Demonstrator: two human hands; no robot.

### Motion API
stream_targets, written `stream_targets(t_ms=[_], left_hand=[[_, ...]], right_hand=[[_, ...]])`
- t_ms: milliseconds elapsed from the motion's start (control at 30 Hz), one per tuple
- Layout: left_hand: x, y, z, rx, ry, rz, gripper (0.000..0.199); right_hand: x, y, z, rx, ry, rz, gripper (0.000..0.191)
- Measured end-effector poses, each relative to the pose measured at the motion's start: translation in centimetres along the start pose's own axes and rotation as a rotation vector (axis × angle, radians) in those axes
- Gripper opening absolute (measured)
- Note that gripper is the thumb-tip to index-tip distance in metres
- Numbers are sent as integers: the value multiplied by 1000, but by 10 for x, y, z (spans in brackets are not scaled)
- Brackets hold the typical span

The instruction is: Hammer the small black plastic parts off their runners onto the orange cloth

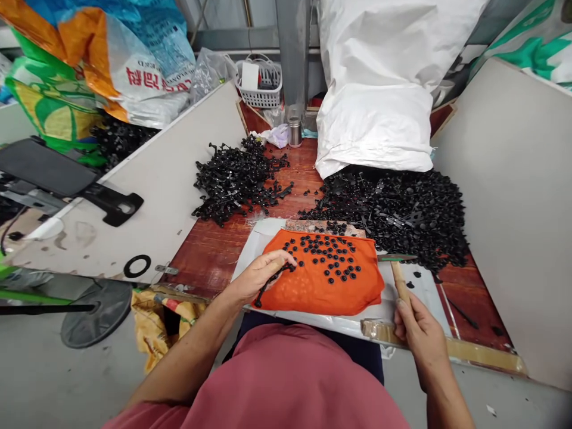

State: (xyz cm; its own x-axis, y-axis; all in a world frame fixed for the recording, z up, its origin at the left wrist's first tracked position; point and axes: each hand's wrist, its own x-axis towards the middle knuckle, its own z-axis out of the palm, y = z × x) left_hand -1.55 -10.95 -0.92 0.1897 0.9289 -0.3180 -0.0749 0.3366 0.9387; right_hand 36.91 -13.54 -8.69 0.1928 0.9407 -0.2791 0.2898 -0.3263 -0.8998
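My left hand (261,274) is closed around a thin black plastic sprue (264,292), its fingertips at the left side of an orange cloth (295,292). Several small round black plastic pieces (333,253) lie scattered over that cloth. Off the cloth's right edge, my right hand (417,322) grips the wooden handle of a tool (401,283). A thin greenish strip (395,258), perhaps its blade, lies across the top of the handle; how the two join is unclear.
A large heap of black plastic parts (402,214) spills from a white sack (375,119) at the back right. Another black heap (232,179) lies at the back left. Pale side panels (504,179) flank the red-brown tabletop (192,250). A metal flask (295,131) stands behind.
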Motion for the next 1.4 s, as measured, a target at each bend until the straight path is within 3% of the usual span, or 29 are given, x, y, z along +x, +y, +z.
stream_targets(t_ms=[133,267,400,533,667,767,867,1100,1400], left_hand=[[-1,2,0,-122,74,2,40],[-9,0,-15,-134,134,24,25],[-16,-6,-23,181,145,93,18],[-11,-18,-14,521,171,146,9],[-8,-34,-4,966,292,162,17],[-11,-45,-1,1146,356,116,26],[-14,-47,-1,1150,372,101,26],[-6,-30,-1,886,378,197,23],[18,-37,1,993,412,245,23]], right_hand=[[-1,0,0,-1,-4,-8,68],[-3,-2,0,-8,-5,-17,62],[-4,-3,0,-16,-11,-31,60],[-5,-5,1,-6,0,-25,60],[-7,-9,3,14,17,-23,61],[-7,-8,3,16,23,-31,59],[-6,-5,3,5,27,-36,57],[-7,-9,3,-6,12,-54,52],[-10,-15,4,-18,21,-53,60]])
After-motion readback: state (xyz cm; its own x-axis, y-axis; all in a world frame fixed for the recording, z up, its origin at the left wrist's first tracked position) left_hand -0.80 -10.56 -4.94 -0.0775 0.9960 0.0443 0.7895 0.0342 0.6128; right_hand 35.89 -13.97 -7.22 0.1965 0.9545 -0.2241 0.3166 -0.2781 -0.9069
